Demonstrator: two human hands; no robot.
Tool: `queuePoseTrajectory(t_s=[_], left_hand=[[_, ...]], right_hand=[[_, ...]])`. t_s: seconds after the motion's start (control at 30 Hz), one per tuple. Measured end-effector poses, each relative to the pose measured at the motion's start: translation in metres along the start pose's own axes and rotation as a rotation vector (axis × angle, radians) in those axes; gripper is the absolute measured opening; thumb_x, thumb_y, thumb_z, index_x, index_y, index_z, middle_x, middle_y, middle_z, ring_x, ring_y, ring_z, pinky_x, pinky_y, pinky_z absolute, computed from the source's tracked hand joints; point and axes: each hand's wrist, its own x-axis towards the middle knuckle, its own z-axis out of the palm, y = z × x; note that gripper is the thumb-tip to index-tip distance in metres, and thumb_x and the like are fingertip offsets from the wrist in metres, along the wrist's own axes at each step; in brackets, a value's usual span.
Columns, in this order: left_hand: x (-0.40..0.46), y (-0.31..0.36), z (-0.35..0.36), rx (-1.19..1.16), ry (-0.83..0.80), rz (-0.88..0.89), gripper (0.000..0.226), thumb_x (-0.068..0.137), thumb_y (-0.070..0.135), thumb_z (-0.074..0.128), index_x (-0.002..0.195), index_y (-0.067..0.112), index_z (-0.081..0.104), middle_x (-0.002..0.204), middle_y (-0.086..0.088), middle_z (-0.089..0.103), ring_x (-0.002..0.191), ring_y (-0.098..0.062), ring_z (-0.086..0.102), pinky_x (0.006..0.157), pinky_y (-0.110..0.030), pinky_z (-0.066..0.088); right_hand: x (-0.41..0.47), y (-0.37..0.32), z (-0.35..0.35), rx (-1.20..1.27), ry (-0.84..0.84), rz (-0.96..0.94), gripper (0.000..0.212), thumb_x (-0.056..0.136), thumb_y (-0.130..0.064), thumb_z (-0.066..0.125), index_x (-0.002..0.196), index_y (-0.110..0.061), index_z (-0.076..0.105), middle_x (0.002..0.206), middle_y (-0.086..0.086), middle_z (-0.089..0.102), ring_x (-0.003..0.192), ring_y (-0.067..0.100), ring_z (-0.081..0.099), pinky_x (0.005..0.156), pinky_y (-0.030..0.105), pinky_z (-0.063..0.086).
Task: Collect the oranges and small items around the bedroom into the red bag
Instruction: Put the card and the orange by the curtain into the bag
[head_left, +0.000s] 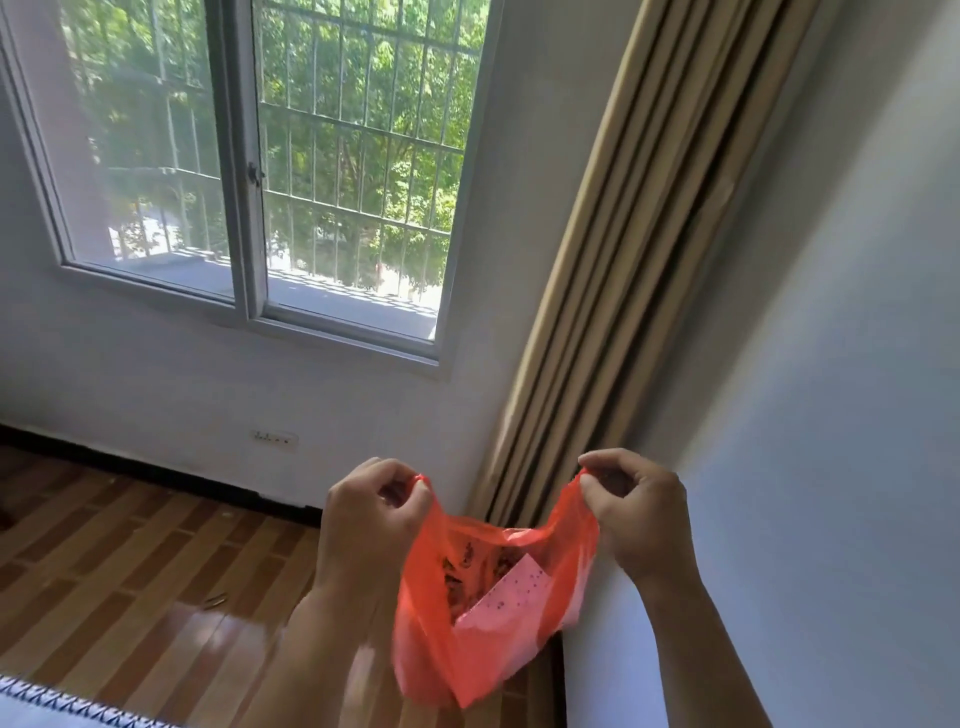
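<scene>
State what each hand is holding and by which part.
Both hold the thin red plastic bag by its top rim: the left hand pinches the left edge, the right hand the right edge, spreading the mouth open.

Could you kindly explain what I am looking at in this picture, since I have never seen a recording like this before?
There is no machine here: the single picture comes from a camera worn on a person's head, looking forward and down at their own bare hands. The left hand and the right hand each pinch one side of the rim of a thin red bag, pulling its mouth open in mid-air. Inside shows a pale pink dotted packet and some dark, blurry shapes I cannot identify. Behind are a barred window, a beige curtain, a white wall and a wooden floor. No oranges are clearly visible.
</scene>
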Motion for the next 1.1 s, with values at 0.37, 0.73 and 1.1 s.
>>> queuePoseTrajectory(t_s=[0.37,0.73,1.1], left_hand=[[0.084,-0.041,0.088,0.097,0.066,-0.122,0.023,0.082,0.012,0.078,0.065,0.025,0.069,0.07,0.01,0.069,0.067,-0.008,0.067,0.069,-0.039,0.057],[0.144,-0.095,0.217,0.225,0.002,-0.204,0.026,0.08,0.011,0.082,0.066,0.028,0.07,0.07,0.015,0.069,0.065,-0.006,0.067,0.067,-0.031,0.053],[0.159,-0.154,0.327,0.211,-0.226,-0.242,0.028,0.083,0.008,0.079,0.07,0.031,0.071,0.075,0.016,0.071,0.071,-0.007,0.069,0.066,-0.029,0.055]], right_hand=[[0.121,0.093,0.068,0.091,-0.129,0.02,0.028,0.082,0.0,0.076,0.081,-0.027,0.078,0.075,-0.019,0.075,0.074,0.002,0.072,0.072,0.016,0.055],[0.216,0.219,0.107,0.081,-0.263,0.135,0.028,0.081,-0.001,0.078,0.08,-0.029,0.079,0.079,-0.022,0.075,0.079,-0.002,0.071,0.076,0.014,0.054],[0.222,0.33,0.105,-0.013,-0.228,0.274,0.024,0.085,-0.006,0.075,0.088,-0.03,0.078,0.086,-0.021,0.074,0.088,0.001,0.07,0.08,0.026,0.059]])
